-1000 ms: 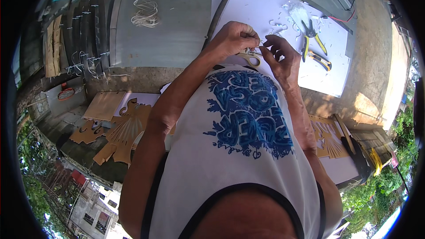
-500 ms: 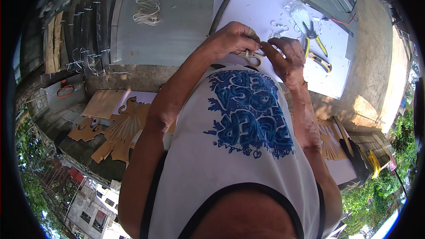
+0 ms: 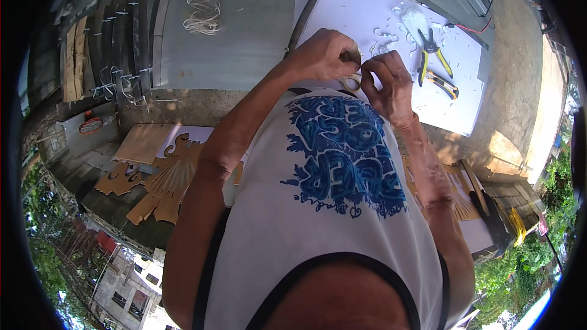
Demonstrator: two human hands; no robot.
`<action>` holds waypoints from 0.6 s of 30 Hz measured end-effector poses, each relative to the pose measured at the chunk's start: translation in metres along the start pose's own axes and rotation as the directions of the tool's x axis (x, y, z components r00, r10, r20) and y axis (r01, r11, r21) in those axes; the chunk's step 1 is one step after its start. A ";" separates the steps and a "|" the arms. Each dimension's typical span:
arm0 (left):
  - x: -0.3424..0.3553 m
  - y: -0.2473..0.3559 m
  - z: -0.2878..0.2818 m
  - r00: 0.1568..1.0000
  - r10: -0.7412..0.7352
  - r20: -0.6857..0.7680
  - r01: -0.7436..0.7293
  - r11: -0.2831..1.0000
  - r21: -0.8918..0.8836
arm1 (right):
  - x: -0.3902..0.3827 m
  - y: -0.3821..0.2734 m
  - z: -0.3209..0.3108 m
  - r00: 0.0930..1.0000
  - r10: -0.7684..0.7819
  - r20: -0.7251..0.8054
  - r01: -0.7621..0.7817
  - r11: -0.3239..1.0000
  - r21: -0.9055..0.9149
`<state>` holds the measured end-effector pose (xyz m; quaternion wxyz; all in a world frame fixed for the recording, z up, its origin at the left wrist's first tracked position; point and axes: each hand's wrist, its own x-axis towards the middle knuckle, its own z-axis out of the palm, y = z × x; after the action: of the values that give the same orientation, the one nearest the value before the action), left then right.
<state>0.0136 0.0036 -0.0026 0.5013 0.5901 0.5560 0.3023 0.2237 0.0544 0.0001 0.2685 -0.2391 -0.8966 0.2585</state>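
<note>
Close together in front of my chest, over the near edge of a white sheet (image 3: 452, 110), are both hands. My left hand (image 3: 330, 55) is closed in a pinch, its fingertips pointing toward the other hand. Curled beside it, my right hand (image 3: 389, 85) has thumb and fingers pressed together. Whatever they pinch is too small to make out. Just below the fingertips shows a beige ring-shaped handle (image 3: 351, 82), perhaps of scissors, partly hidden. A long dark strip (image 3: 312, 9) runs from the far edge down to my left hand, which hides its near end.
Right of my hands lie yellow-black pliers (image 3: 428, 55), a utility knife (image 3: 443, 85) and a clear plastic bag (image 3: 411, 15) among small white bits. A bundle of pale cord (image 3: 203, 15) rests on the grey tabletop (image 3: 257, 18). Dark strips with ties (image 3: 125, 43) are at left, cut brown panels (image 3: 165, 177) below.
My left hand has turned slightly, its fingers curling in more. The right hand has shifted a little toward me and left. Tools on the sheet stay put.
</note>
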 end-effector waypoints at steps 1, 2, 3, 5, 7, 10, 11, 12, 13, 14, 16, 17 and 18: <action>-0.002 0.004 0.003 0.996 0.075 -0.038 -0.068 0.985 0.160 | -0.001 -0.002 0.001 0.994 0.105 0.012 -0.105 0.993 0.049; -0.003 0.007 0.006 0.986 0.154 -0.065 -0.126 0.940 0.317 | 0.000 -0.004 0.002 0.978 0.206 0.030 -0.208 0.973 0.097; -0.003 0.004 0.009 0.967 0.242 -0.081 -0.194 0.902 0.387 | 0.003 -0.006 0.001 0.898 0.421 0.127 -0.440 0.847 0.298; -0.002 -0.003 0.016 0.904 0.418 -0.088 -0.316 0.794 0.520 | 0.011 -0.008 -0.005 0.601 0.678 0.424 -0.766 0.338 0.546; 0.000 -0.006 0.017 0.885 0.463 -0.054 -0.370 0.769 0.522 | 0.001 0.019 0.002 0.432 0.598 0.675 -0.774 -0.140 0.618; 0.000 -0.006 0.011 0.912 0.401 -0.089 -0.347 0.869 0.352 | -0.002 0.024 -0.001 0.379 0.456 0.805 -0.726 -0.394 0.564; -0.002 -0.005 0.007 0.929 0.353 -0.109 -0.316 0.912 0.260 | -0.002 0.020 -0.003 0.442 0.514 0.735 -0.760 -0.221 0.611; -0.003 -0.005 0.004 0.951 0.287 -0.114 -0.256 0.940 0.227 | 0.000 0.012 -0.006 0.510 0.554 0.658 -0.773 -0.040 0.634; -0.003 -0.004 0.001 0.969 0.219 -0.117 -0.195 0.962 0.193 | 0.004 0.003 -0.010 0.583 0.574 0.575 -0.763 0.142 0.631; -0.004 -0.004 0.000 0.982 0.153 -0.114 -0.134 0.979 0.156 | 0.012 -0.010 -0.020 0.656 0.608 0.448 -0.747 0.438 0.501; -0.003 -0.008 -0.003 0.982 0.165 -0.094 -0.155 0.982 0.105 | 0.007 -0.007 -0.018 0.852 0.476 0.220 -0.523 0.797 0.301; -0.002 -0.010 -0.004 0.982 0.172 -0.082 -0.165 0.983 0.081 | 0.003 -0.005 -0.016 0.924 0.361 0.126 -0.378 0.912 0.157; -0.002 -0.011 -0.004 0.980 0.181 -0.078 -0.176 0.982 0.071 | 0.001 -0.003 -0.013 0.982 0.188 0.030 -0.190 0.978 0.087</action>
<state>0.0059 0.0014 -0.0107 0.4293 0.6402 0.5306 0.3527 0.2298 0.0571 0.0124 0.2437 -0.3082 -0.8601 0.3254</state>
